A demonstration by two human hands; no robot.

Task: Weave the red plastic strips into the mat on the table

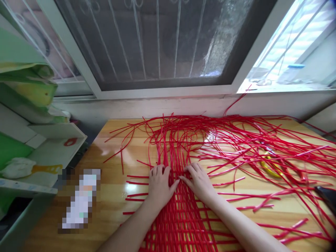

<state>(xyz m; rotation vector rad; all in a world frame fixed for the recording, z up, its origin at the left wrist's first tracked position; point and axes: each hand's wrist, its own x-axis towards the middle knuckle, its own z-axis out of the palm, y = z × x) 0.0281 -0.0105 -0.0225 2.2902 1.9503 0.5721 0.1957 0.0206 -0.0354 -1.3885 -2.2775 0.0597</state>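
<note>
A red lattice of woven strands (181, 224) lies on the wooden table, its long loose ends spreading toward the back edge. My left hand (160, 185) rests on the left side of the weave, fingers bent forward and apart, thumb reaching to the middle. On the right side lies my right hand (198, 180), its thumb almost meeting the left thumb over the strands. Both hands press down on the weave near its far end. What sits under the fingertips is hidden.
Loose red strands (244, 140) cover the table's back and right. Among them lies a yellow-handled tool (270, 166). A pixelated object (81, 201) is at the left on the wooden table (110, 213). An open white drawer (60, 147) stands beyond the left edge; a window (162, 45) rises behind.
</note>
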